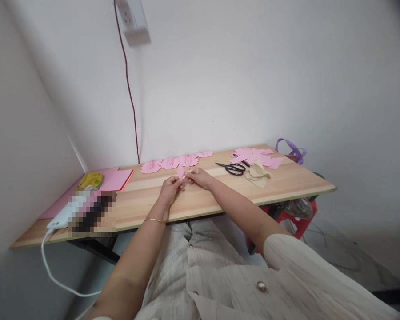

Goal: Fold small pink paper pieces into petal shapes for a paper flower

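Note:
Near the middle of the wooden table (200,200), a small piece of pink paper (180,171) is pinched between my two hands. My left hand (170,189) grips its lower left side with the fingertips, and my right hand (199,177) grips it from the right. Its upper part shows above the fingers; the lower part is hidden by them. Behind my hands, along the wall, lie several pink paper cut-outs with jagged edges (170,163), some bearing drawn lines. Black-handled scissors (235,169) rest to the right of my right hand.
A pile of pink paper scraps (253,155) and a crumpled beige cloth or paper (258,174) lie on the right. Pink sheets (115,179), a yellow patterned item (90,181) and a white power strip (62,214) are at left. A purple ribbon (295,151) hangs at the right end.

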A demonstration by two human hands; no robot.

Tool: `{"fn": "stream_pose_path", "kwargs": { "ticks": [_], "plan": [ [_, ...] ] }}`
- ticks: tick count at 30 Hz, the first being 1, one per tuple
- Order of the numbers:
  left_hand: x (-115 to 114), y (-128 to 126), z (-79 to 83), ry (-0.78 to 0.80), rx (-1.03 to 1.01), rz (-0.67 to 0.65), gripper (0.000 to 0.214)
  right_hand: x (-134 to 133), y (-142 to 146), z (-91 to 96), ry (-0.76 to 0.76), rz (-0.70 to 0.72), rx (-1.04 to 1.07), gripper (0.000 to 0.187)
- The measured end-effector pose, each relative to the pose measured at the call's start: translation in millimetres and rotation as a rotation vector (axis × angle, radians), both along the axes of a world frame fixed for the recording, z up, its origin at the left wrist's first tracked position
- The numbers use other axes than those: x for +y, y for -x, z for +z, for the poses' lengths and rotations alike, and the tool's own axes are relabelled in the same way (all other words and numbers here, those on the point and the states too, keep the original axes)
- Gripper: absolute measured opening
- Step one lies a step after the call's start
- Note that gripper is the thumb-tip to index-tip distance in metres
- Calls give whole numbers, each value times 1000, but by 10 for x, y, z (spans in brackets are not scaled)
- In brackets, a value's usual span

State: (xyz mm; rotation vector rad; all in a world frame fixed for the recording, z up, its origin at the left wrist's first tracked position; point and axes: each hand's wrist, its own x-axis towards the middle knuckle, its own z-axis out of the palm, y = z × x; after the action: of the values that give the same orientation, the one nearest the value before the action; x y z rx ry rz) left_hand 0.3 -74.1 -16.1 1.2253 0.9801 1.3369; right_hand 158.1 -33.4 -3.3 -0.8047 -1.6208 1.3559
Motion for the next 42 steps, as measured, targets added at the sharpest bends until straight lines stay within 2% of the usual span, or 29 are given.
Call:
{"fn": "stream_pose_path", "kwargs": {
  "ticks": [4,13,21,26,30,34,38,42],
  "plan": [
    [19,-3,-11,27,-49,33,31,13,-15,-16,52,-4,24,34],
    [48,24,-19,40,-138,71,32,-27,-49,-26,-45,1,-81,29],
    [18,1,-18,16,-31,57,32,-12,-45,-12,-155,45,-13,31],
    [24,11,-13,24,-97,8,33,-13,-9,-35,-91,-13,25,31],
    [28,20,-15,21,-120,22,28,-17,14,-51,-24,-9,58,31],
    [20,24,-11,26,-92,40,23,-9,2,-66,-74,1,43,32],
    [14,25,-11,18,-39,38,18,-55,-18,-24,-121,90,67,29],
    [14,23,-10,8,-62,1,19,-97,-12,16,-107,73,89,27]
  ]
}}
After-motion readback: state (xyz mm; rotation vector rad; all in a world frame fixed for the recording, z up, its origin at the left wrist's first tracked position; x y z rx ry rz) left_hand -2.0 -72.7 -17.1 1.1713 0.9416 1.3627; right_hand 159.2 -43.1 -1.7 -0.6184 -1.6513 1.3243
